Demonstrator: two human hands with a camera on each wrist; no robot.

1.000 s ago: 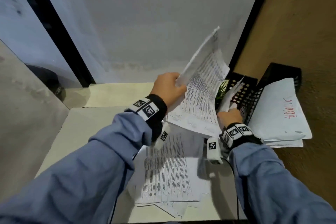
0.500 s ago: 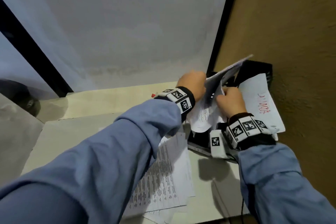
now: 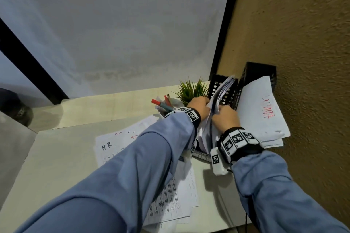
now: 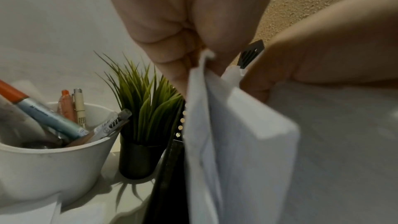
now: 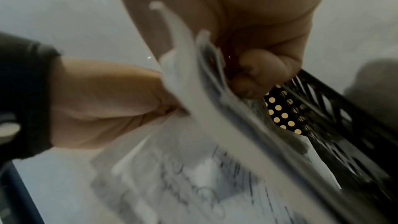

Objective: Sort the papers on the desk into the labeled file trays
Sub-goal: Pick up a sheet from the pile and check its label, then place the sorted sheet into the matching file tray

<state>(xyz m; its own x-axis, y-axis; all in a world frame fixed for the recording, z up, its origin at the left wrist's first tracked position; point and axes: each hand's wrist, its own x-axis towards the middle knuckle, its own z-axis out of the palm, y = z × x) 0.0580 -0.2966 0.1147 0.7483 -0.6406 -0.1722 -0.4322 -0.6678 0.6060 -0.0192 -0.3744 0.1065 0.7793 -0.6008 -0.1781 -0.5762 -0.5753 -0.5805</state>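
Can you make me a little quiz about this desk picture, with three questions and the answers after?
1. True or false: both hands hold the same bunch of papers.
2. Pick one. The pens stand in: A) a white cup, B) a black tray, C) a drawer.
3. Fill in: the handwritten letters on the sheet lying on the desk are ____.

Key
1. True: the left hand and the right hand both grip the papers by the black tray.
2. A: the white cup holds them, next to the little green plant.
3. H.R
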